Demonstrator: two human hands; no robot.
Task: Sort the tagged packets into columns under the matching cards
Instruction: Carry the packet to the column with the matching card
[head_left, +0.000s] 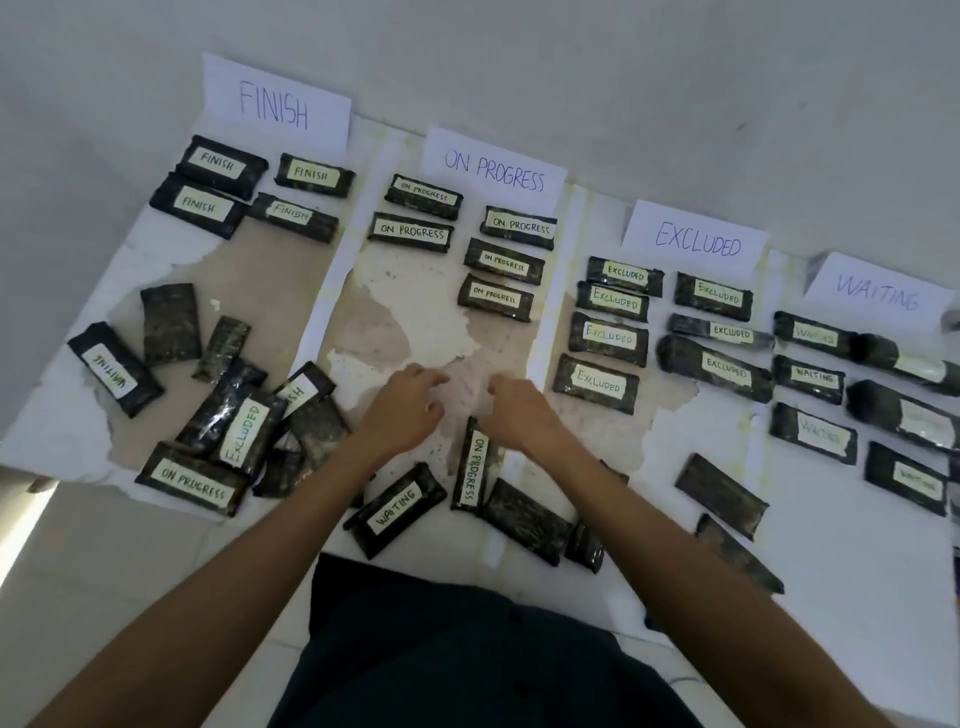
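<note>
- Black-wrapped ON PROGRESS packet (474, 470) lies lengthwise away from the person, its far end tucked at the heel of the right hand (519, 415), the nearer one.
- Its fingers (500, 387) curl loosely; whether they grip, I cannot tell.
- Left hand (408, 405) hangs relaxed and empty.
- ON PROGRESS card (493, 169) sits straight ahead.

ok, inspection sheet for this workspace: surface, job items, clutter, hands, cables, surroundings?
surface: white top, worn brown patches, white strips between columns.
cards: FINISH card, ON PROGRESS card, EXCLUDED card, WAITING card along far edge.
sorted: FINISH column four packets, ON PROGRESS column five, EXCLUDED column seven, WAITING column runs off frame.
unsorted: pile near left, mixed tags, some tag-down; WAITING packet, ON PROGRESS packet near middle; tag-down packets near right.
clutter: nothing seen.
hands: left hand open, empty; right hand over ON PROGRESS packet's end, grip unclear.
cables: nothing seen.
surroundings: pale wall behind cards.
</note>
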